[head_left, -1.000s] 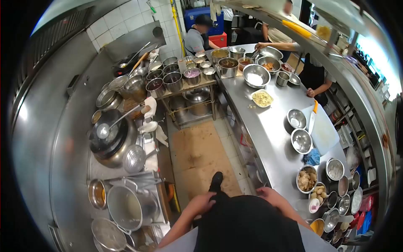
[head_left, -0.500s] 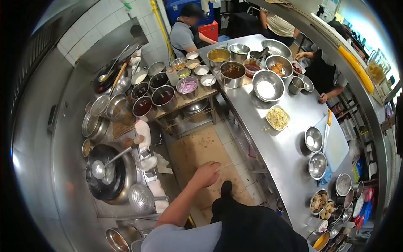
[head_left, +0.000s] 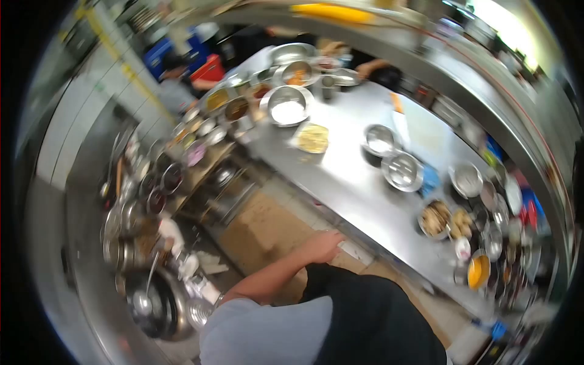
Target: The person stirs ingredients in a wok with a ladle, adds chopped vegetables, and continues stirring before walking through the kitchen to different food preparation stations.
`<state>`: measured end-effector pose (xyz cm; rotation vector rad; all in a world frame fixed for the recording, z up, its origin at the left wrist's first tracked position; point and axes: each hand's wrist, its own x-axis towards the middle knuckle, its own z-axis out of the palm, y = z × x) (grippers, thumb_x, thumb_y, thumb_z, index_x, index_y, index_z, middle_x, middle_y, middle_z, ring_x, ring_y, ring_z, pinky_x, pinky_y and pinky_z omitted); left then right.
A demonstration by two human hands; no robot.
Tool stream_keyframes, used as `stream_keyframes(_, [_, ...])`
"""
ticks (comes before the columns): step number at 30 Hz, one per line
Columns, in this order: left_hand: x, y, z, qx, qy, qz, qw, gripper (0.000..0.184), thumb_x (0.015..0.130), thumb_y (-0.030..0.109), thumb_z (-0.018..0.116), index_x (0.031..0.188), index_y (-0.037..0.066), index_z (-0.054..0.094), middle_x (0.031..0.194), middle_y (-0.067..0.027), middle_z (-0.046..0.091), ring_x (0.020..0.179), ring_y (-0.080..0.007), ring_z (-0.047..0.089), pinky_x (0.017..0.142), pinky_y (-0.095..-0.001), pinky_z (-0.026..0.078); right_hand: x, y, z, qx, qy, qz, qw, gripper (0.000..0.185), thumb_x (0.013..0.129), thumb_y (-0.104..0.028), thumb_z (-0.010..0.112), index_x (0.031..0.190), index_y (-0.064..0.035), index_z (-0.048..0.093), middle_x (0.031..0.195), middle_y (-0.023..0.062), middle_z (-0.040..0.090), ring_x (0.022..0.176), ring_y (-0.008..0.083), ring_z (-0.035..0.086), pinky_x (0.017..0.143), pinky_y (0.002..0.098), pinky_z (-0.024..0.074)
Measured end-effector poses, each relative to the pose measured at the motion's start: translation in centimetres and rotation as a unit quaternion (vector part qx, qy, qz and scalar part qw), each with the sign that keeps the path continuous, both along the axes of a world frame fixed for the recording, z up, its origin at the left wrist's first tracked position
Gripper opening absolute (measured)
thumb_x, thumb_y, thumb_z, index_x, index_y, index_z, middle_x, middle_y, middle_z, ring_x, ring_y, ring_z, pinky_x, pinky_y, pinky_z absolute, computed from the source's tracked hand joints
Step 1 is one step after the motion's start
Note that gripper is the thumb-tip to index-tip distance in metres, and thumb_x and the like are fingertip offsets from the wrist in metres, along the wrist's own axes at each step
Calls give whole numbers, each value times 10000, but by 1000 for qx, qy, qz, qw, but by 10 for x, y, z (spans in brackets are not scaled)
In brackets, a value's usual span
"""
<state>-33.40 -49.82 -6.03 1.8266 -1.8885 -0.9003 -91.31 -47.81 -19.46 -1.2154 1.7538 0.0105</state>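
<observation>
My left hand [head_left: 324, 246] hangs in front of my dark apron, beside the near edge of the steel worktable [head_left: 340, 182]. It touches nothing that I can see, and blur hides how its fingers are placed. My right hand is out of sight. On the worktable lie a tray of chopped yellow food [head_left: 312, 139], a large steel bowl [head_left: 286, 106] with white contents, and two smaller steel bowls [head_left: 381, 140] close together. A knife [head_left: 399, 121] with an orange handle rests by a pale cutting board [head_left: 426, 125].
A wok [head_left: 152, 307] with a ladle stands on the stove at the lower left. Sauce pots [head_left: 173, 177] crowd a low stand. Bowls of food [head_left: 435, 219] and containers fill the table's right end. Co-workers [head_left: 176, 91] are across the table. A steel shelf [head_left: 450, 67] runs overhead.
The view has swung toward the worktable, which now lies more across the picture. The visible hand has moved rightward from above the floor mat to near the table edge.
</observation>
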Motion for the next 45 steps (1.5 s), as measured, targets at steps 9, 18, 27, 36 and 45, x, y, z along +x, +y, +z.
stream_keyframes(9, [-317, -80, 47, -21, -26, -343, 939, 417, 934, 215, 734, 1317, 58, 678, 1257, -207, 693, 1199, -429, 645, 1027, -494, 521, -150, 160, -24, -59, 92, -128, 986, 635, 894, -372, 719, 1385, 27, 661, 1281, 305, 708, 1200, 439, 690, 1041, 485, 539])
stream_keyframes(18, [-623, -65, 67, 9, -1, -674, 739, 398, 952, 140, 720, 1331, 29, 668, 1251, -215, 698, 1188, -432, 648, 1020, -492, 525, -241, 171, 343, -677, 16, -161, 718, 412, 952, -224, 780, 1318, -60, 687, 1339, 170, 699, 1201, 372, 690, 1025, 475, 556])
stream_keyframes(27, [-822, -96, 42, -13, -81, -716, 694, 423, 936, 197, 737, 1324, 40, 675, 1242, -219, 699, 1184, -422, 661, 1016, -480, 539, -394, 175, 378, -823, 102, 7, 559, 197, 981, -119, 718, 1122, 15, 752, 1245, 242, 730, 1090, 385, 732, 931, 490, 607])
stream_keyframes(36, [-1106, -105, -3, -13, -53, -758, 649, 438, 968, 236, 701, 1366, 62, 648, 1272, -226, 690, 1186, -435, 655, 1002, -508, 540, -603, 182, 417, -789, 180, 35, 587, 158, 1016, -46, 604, 1053, 25, 739, 1168, 204, 743, 1073, 337, 737, 887, 469, 637])
stream_keyframes(45, [-1408, -22, 73, -89, 4, -873, 480, 467, 880, 214, 762, 1305, 47, 662, 1104, -183, 691, 1032, -412, 691, 900, -509, 554, -933, 306, 256, -94, 510, -168, 838, 410, 905, -213, 750, 1265, -19, 717, 1400, 230, 624, 1331, 370, 563, 1123, 566, 394])
